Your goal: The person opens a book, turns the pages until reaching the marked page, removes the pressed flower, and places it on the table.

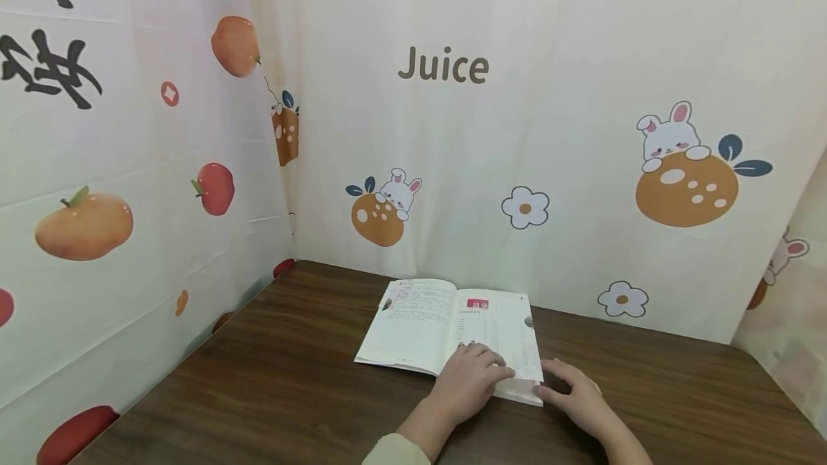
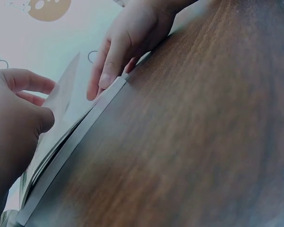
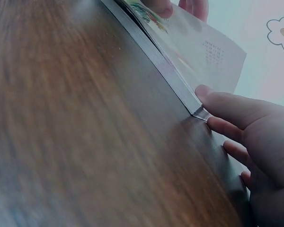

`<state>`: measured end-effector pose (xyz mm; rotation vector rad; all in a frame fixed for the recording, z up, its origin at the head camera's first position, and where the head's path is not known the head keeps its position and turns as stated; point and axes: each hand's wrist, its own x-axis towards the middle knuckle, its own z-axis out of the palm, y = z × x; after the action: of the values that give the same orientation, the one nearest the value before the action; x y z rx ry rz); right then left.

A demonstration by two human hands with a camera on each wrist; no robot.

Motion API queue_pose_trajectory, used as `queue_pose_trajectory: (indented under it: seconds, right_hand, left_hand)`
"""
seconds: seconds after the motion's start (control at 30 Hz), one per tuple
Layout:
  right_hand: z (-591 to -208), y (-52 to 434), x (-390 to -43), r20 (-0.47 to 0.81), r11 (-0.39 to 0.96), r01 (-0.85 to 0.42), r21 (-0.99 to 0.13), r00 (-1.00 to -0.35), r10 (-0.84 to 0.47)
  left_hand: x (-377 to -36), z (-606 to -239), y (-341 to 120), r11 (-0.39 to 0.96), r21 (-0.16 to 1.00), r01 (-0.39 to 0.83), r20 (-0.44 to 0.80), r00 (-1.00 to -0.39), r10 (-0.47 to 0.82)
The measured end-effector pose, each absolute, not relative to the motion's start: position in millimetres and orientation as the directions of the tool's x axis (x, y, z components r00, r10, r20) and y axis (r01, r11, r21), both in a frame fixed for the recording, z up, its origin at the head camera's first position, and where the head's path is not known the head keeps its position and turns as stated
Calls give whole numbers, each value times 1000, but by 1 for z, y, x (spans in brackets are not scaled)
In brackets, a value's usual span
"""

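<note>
An open book lies on the table, with printed text on its left page and a red heading on its right page. My left hand rests over the lower part of the right page, fingers loosely bent. The right-hand leaf stands raised off the pages below. In the right wrist view, left fingers show past the leaf's edge and the thumb on its near side. My right hand is at the book's lower right corner. Its thumb lies on the pages while a finger touches the corner from the side.
The dark wooden table extends on both sides of the book. Behind it hangs a pale curtain printed with rabbits, fruit and the word Juice. Another printed curtain borders the table's left edge.
</note>
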<state>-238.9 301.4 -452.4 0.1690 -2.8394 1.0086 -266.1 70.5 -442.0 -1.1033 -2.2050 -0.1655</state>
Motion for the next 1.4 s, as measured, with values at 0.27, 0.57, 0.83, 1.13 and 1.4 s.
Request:
queue_pose_trajectory:
  seconds: [0.27, 0.57, 0.83, 1.13, 1.4]
  right_hand:
    - [-451, 302, -239, 143, 764, -157, -626, -986, -86]
    - [-450, 300, -239, 155, 748, -173, -641, -983, -95]
    - [-450, 299, -238, 139, 746, -153, -648, -987, -81]
    - [-450, 299, -237, 129, 753, -137, -644, -989, -70]
    - [-451, 299, -238, 137, 767, -140, -626, -988, -68]
  left_hand:
    - [-269, -441, 71, 641, -192, 743, 740, -320, 592]
    - [-272, -436, 68, 657, -207, 725, 849, -200, 488]
    - [-278, -428, 59, 670, -155, 726, 911, -157, 381]
    - [-292, -419, 29, 705, -34, 708, 951, -194, 240]
    - [-299, -410, 4, 729, 80, 680, 963, -241, 119]
